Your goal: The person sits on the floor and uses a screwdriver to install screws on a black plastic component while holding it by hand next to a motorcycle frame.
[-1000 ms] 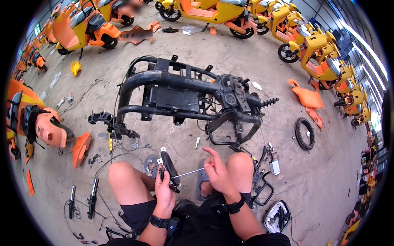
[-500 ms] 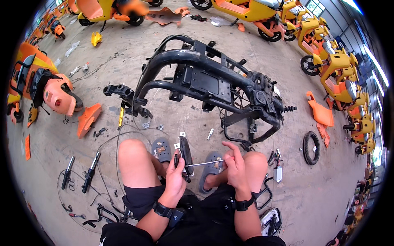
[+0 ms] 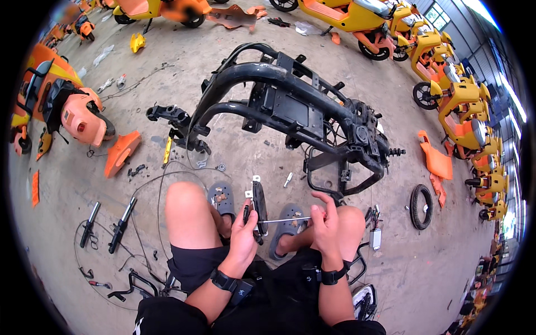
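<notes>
Between my knees, my left hand (image 3: 243,234) grips a flat dark part (image 3: 259,202) held on edge, with small pale metal tabs at its far end. My thumb presses against its near side; I cannot tell what kind of part it is. My right hand (image 3: 326,226) is closed on a screwdriver (image 3: 285,220), its index finger raised. The thin metal shaft runs leftward, and its tip meets or nearly meets the dark part by my left thumb. The screwdriver's handle is hidden in my right hand.
A black scooter frame (image 3: 296,111) lies ahead on the concrete floor. Two fork tubes (image 3: 121,226) and cables lie at left, a tyre (image 3: 421,206) and orange panel (image 3: 435,159) at right. A metal bolt-like piece (image 3: 288,180) lies near my feet. Yellow-orange scooters (image 3: 430,67) stand around.
The whole view has shifted slightly. Both hands keep their hold on the dark part and the screwdriver, with the shaft in nearly the same position.
</notes>
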A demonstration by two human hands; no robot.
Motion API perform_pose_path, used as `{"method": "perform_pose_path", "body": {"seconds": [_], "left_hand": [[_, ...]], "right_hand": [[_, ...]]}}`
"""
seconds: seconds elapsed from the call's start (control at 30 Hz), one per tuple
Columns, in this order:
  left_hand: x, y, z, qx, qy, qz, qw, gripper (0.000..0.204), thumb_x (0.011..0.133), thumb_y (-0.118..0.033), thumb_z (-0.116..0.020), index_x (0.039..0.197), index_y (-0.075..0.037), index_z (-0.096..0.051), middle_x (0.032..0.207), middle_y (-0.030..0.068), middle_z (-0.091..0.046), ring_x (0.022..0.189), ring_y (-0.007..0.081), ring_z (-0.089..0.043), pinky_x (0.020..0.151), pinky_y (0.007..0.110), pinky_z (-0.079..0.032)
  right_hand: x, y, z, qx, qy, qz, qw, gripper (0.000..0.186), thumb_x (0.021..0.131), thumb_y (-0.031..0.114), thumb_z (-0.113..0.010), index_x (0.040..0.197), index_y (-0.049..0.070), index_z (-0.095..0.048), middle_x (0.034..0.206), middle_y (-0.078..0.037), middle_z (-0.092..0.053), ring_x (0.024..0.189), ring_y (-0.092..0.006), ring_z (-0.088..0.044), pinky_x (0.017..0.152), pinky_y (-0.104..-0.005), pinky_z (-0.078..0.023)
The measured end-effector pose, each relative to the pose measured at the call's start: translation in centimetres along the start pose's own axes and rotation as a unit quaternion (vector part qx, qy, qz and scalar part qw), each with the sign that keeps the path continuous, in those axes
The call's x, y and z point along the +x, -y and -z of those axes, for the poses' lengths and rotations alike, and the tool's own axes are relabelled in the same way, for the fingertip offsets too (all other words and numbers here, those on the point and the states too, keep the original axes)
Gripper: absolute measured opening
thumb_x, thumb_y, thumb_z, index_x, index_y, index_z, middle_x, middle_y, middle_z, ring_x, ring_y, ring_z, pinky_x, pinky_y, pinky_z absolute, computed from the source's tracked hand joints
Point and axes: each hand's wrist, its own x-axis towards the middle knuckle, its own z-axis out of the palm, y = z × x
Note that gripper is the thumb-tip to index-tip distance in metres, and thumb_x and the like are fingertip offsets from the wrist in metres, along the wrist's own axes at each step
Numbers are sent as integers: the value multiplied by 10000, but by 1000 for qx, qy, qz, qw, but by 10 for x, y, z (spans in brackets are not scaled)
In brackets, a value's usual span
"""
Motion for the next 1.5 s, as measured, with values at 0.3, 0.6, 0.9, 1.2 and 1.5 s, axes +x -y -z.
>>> {"method": "perform_pose_path", "body": {"seconds": [0.3,0.6,0.9,1.2,1.5], "left_hand": [[-2,1,5,1,1,-4,1000,500,1025,-141,-465,1488,-44,-307,1169,73,-613,1019,174,-630,838,292,-513],[-6,-9,-4,-25,22,18,999,520,1026,-138,-443,1505,-47,-261,1220,87,-588,1079,222,-615,828,340,-534],[-7,-8,-2,-51,40,21,998,550,1020,-148,-434,1516,-39,-224,1276,123,-554,1090,245,-606,836,365,-527],[-4,-7,-2,-70,46,23,996,546,1014,-127,-414,1521,-59,-224,1331,128,-527,1114,278,-589,849,394,-505],[-10,-12,-6,-87,68,42,993,563,1021,-103,-393,1536,-88,-165,1354,146,-497,1173,323,-559,910,456,-501]], "right_hand": [[-4,0,-1,21,-18,-23,999,333,953,97,-512,1279,31,-527,738,36,-454,663,-52,-440,602,-196,-366],[-1,-3,0,22,-6,-59,998,423,869,34,-526,1290,11,-511,764,14,-461,689,-58,-435,606,-198,-367],[-4,1,-3,-3,-16,12,1000,371,905,36,-554,1274,12,-527,762,14,-495,656,-54,-463,571,-191,-378],[-3,1,-5,12,-34,18,999,276,954,89,-562,1222,25,-563,665,54,-444,602,-29,-435,547,-187,-353],[-4,-5,-7,27,-44,100,994,320,944,91,-559,1260,47,-542,797,33,-501,654,-25,-444,570,-180,-360]]}}
